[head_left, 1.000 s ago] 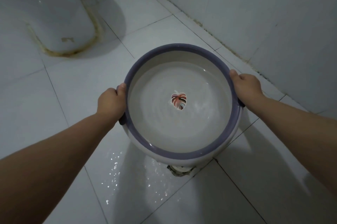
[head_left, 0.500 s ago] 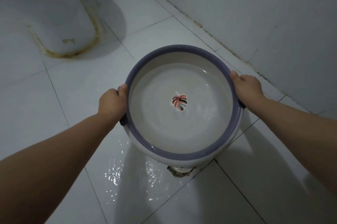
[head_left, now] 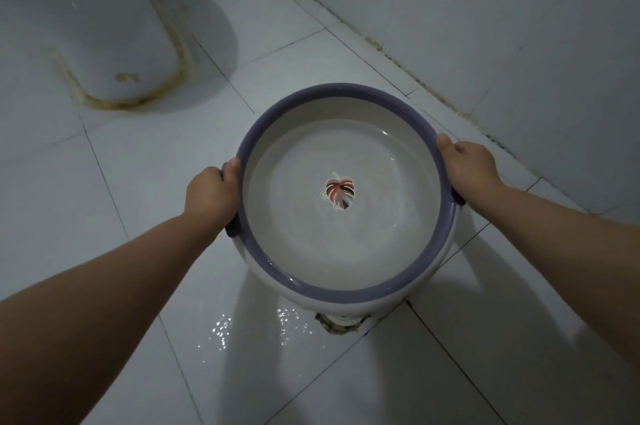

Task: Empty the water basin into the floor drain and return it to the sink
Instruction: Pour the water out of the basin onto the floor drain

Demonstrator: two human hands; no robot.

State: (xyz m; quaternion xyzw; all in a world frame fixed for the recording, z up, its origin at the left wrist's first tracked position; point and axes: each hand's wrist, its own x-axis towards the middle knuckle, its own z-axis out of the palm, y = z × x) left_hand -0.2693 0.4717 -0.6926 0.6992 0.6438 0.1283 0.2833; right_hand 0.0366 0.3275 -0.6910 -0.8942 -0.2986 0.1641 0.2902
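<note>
Between the hands, the basin (head_left: 346,291) is gripped at its rim by left fingers (head_left: 231,171) and right fingers (head_left: 445,144).

Dim bathroom: pale tiled floor (head_left: 104,182), wet patch (head_left: 249,327), stained toilet base (head_left: 104,43), white tiled wall (head_left: 519,26).

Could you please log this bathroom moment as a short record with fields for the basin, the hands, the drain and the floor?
basin: white basin with purple rim, held above the floor, water inside
decal: leaf sticker at the basin's centre
left hand: left hand, grip closed on the left rim
right hand: right hand, grip closed on the right rim
drain: floor drain, partly hidden under the near edge
floor: wet patch left of the drain
toilet: toilet base, upper left
</note>
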